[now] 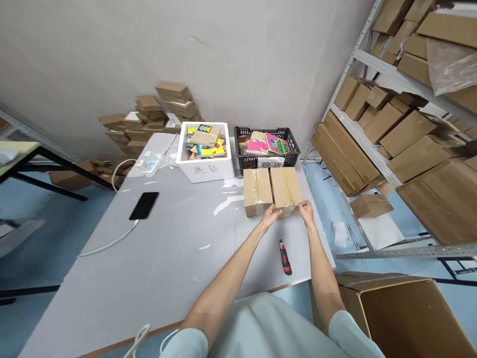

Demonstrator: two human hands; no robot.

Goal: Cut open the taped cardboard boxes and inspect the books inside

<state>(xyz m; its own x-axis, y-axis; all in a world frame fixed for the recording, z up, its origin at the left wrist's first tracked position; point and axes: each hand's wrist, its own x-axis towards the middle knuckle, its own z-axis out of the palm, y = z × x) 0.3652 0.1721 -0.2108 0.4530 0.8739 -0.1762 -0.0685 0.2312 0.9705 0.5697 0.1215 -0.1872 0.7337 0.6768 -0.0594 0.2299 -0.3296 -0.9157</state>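
Two taped cardboard boxes stand side by side on the grey table (149,278), the left box (258,189) close against the right box (286,186). My left hand (271,217) is at the near left corner of the right box, beside the gap between the two. At that box's near right corner is my right hand (306,211), so the right box is held between both hands. Nearer to me lies a red and black utility knife (285,258).
Behind the boxes are a white foam bin (208,170) and a black crate (267,160) with books. A phone (144,206) with a cable lies left. Shelves of cartons (383,166) stand right, and an open carton (410,318) is at the lower right.
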